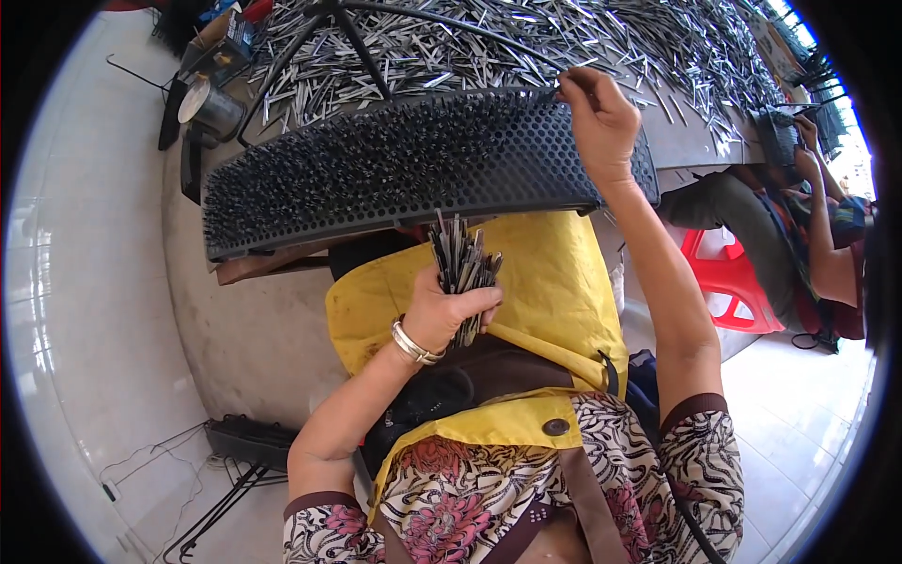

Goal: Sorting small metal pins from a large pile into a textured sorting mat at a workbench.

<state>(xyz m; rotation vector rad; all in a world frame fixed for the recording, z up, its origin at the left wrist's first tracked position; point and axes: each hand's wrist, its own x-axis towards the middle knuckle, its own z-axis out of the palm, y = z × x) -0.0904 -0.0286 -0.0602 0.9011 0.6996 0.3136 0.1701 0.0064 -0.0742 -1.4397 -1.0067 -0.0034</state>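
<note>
My left hand (pixel 442 315) is closed around a bundle of thin metal strips (pixel 460 258), grey and dark, which stand upright out of the fist above my lap. In front of me lies a long black perforated panel (pixel 545 160), tilted slightly. Short dark strips fill most of its holes on the left and middle, while the right part shows bare holes. My right hand (pixel 601 122) is at the panel's far right edge, thumb and fingers pinched together. Whatever may be between those fingertips is too small to make out.
Beyond the panel a large heap of loose strips (pixel 451 52) covers the table, with black metal rods (pixel 357 47) above it. A metal mug (pixel 211 111) stands at far left. To the right, another person (pixel 827 226) works beside a red plastic stool (pixel 728 282). A yellow apron (pixel 554 273) covers my lap.
</note>
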